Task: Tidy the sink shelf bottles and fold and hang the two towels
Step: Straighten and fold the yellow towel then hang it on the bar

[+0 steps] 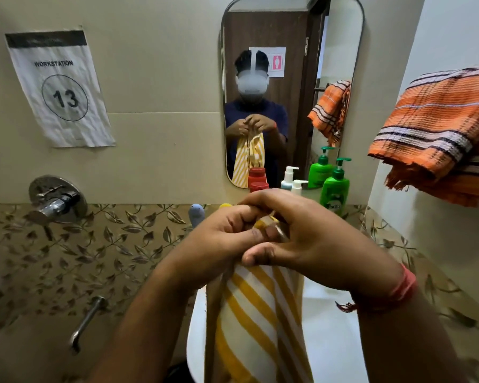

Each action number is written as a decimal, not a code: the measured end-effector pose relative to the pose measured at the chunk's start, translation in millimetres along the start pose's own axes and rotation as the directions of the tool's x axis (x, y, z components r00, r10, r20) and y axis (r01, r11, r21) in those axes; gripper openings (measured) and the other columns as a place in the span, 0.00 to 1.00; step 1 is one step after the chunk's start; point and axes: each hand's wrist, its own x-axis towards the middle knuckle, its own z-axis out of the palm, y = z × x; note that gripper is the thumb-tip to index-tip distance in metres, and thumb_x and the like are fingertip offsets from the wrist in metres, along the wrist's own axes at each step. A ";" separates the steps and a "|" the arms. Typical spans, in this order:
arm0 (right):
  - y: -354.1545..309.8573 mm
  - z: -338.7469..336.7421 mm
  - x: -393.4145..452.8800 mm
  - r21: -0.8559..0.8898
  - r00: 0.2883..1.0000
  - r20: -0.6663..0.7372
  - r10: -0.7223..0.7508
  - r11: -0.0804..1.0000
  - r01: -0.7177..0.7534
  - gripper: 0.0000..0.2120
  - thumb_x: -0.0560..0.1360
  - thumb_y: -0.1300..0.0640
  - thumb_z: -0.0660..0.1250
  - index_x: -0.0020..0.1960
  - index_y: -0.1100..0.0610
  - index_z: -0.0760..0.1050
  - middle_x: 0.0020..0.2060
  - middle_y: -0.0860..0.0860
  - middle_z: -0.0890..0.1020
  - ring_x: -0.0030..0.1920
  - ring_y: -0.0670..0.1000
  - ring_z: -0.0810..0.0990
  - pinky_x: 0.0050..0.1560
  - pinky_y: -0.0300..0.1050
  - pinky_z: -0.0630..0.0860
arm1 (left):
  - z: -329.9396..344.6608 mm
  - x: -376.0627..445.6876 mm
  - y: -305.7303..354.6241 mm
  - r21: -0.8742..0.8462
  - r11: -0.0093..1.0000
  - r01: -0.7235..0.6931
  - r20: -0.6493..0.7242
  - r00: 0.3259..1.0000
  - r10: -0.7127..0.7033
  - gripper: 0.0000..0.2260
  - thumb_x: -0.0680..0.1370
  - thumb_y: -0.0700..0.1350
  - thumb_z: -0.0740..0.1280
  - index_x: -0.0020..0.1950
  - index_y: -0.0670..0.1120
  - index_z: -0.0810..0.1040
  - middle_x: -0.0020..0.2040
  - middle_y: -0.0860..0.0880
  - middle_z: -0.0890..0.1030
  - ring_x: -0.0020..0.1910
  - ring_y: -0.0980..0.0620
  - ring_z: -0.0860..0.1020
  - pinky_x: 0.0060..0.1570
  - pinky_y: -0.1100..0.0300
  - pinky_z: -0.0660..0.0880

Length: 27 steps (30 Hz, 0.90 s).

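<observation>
— Which step is this?
— Folding, I'd say; left hand (221, 236) and right hand (310, 241) pinch the yellow striped towel (257, 322) above the sink (197, 341), near the shelf bottles (334, 189).
— Next?
— Probably hang it beside the orange towel (437, 134).

Bare forearms; red thread band (398, 293) on right wrist.

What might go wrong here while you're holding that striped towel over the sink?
The yellow striped towel hangs from both hands, left hand and right hand, over the sink, so its lower end may dip in and get wet. Swinging it up could knock the green pump bottle and its neighbours. The orange towel looks bunched and might slide off.
</observation>
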 end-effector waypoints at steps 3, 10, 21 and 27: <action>5.0 9.0 -2.4 -0.057 0.997 -0.073 0.034 0.998 -0.038 0.26 0.70 0.45 0.75 0.65 0.45 0.72 0.54 0.42 0.81 0.54 0.42 0.79 0.54 0.45 0.79 | -3.6 -3.6 -2.2 -0.001 1.000 0.022 -0.008 1.000 -0.022 0.04 0.79 0.44 0.68 0.45 0.49 0.82 0.41 0.50 0.81 0.42 0.55 0.80 0.44 0.63 0.76; 2.6 -1.4 -9.8 -0.012 0.892 -0.444 0.087 0.995 -0.103 0.03 0.77 0.52 0.68 0.44 0.49 0.77 0.35 0.40 0.77 0.44 0.35 0.76 0.39 0.27 0.72 | -15.4 -20.5 -19.0 -0.003 0.990 0.140 -0.009 0.990 -0.140 0.13 0.76 0.43 0.71 0.58 0.38 0.82 0.53 0.41 0.85 0.52 0.44 0.83 0.54 0.53 0.80; -1.2 10.1 -15.8 0.160 0.988 0.040 0.150 0.975 -0.155 0.16 0.74 0.42 0.68 0.58 0.44 0.71 0.49 0.44 0.80 0.50 0.44 0.80 0.51 0.49 0.81 | -1.4 -19.2 -9.6 0.003 0.999 0.039 -0.063 0.997 -0.039 0.08 0.75 0.49 0.69 0.50 0.45 0.82 0.44 0.46 0.80 0.44 0.49 0.80 0.46 0.57 0.79; 0.1 13.6 -18.3 0.081 0.965 -0.252 0.066 0.996 -0.047 0.08 0.76 0.47 0.68 0.52 0.49 0.76 0.42 0.42 0.80 0.45 0.41 0.79 0.43 0.37 0.77 | -2.9 -27.5 -10.9 -0.238 0.971 0.021 0.008 1.000 -0.019 0.15 0.79 0.40 0.63 0.65 0.39 0.75 0.56 0.42 0.80 0.56 0.45 0.79 0.55 0.53 0.78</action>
